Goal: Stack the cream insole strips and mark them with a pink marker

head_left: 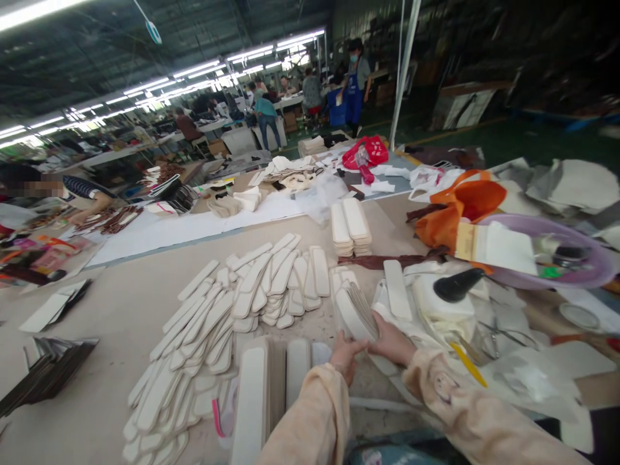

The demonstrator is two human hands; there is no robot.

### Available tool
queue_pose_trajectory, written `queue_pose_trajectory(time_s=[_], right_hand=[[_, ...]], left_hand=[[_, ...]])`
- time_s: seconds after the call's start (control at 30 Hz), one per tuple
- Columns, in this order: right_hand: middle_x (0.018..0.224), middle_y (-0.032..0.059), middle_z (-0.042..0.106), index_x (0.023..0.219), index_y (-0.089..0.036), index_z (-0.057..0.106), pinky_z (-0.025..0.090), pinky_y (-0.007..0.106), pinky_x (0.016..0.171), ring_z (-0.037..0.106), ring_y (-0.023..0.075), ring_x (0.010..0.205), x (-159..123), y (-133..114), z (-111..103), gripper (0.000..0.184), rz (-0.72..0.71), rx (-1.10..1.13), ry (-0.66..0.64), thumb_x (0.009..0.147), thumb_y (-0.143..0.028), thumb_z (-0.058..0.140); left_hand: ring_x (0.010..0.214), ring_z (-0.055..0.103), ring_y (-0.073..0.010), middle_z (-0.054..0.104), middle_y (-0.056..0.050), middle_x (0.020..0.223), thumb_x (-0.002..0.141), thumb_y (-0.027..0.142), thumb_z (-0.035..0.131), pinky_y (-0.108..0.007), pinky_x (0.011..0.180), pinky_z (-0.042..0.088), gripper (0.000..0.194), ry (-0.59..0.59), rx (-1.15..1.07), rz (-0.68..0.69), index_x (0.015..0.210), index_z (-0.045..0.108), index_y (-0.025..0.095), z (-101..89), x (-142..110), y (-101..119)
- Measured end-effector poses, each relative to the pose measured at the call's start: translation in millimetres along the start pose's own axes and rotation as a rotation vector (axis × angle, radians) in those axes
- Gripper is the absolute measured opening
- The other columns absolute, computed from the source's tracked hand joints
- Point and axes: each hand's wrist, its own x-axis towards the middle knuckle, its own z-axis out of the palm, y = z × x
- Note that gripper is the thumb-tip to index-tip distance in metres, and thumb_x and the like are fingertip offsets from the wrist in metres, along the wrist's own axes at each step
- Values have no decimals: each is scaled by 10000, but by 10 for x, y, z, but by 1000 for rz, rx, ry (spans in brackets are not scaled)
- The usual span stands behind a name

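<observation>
A fanned stack of cream, round-ended flat strips point(353, 313) stands tilted between my hands. My right hand point(391, 341) is closed round the stack's lower right side. At its lower end my left hand point(347, 356) has its fingers bent against the strips, closed; part of its grip is hidden. To the left spreads a loose heap of similar strips point(208, 329). Nearer me, by my left sleeve, stands a tall stack of strips point(254, 387). Beyond my hands are two neat piles of strips point(349, 223) side by side.
At right are a white container with a black cone top point(458, 285), scissors point(498, 332), a yellow-handled tool point(469, 365), a purple basin point(581, 278) and an orange bag point(455, 206). Dark-edged sheets point(48, 368) lie left. A co-worker's arm point(90, 203) reaches over brown pieces at far left.
</observation>
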Motion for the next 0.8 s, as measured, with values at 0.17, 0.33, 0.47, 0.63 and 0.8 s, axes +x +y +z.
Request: queue_pose_trajectory(time_s=[0.17,0.33,0.47,0.63,0.8], right_hand=[[1312,141,572,1370,-156,400,424,430,1043,561,309,1174,-254,-325,-211,848,-287,147,49,612,-286,758],[1245,117,615,1317,-187,444,490,415,966,602,291,1090,-457,-262,-185,766,-398,310,56,617,-231,753],[1240,106,631,1343,-226,466,477,435,1009,609,322,1124,-554,27,11,811,-304,471,20,594,-207,775],[1263,128,619,1410,-236,417,441,412,1065,605,344,1151,-657,230,142,934,-256,470,109,563,-214,810],[1355,138,573,1533,-207,182,436,389,1066,572,348,1213,-698,250,108,1161,-247,513,87,553,-207,804]], left_hand=[[1055,644,-316,714,-153,1093,447,323,916,-465,1012,460,787,-279,3,384,1150,617,130,90,-225,310],[963,660,-290,730,-123,1020,499,263,896,-461,957,496,568,-314,247,423,1005,674,135,157,-384,263],[1046,624,-286,685,-96,1104,483,203,878,-461,1002,467,628,-250,295,503,1052,615,172,140,-286,-47],[1154,581,-270,621,-88,1228,488,130,854,-444,1085,413,824,-318,390,582,1217,477,214,87,-147,-267],[1101,602,-289,626,-95,1199,424,216,914,-475,1030,470,934,-249,381,477,1253,482,227,128,-97,-307]])
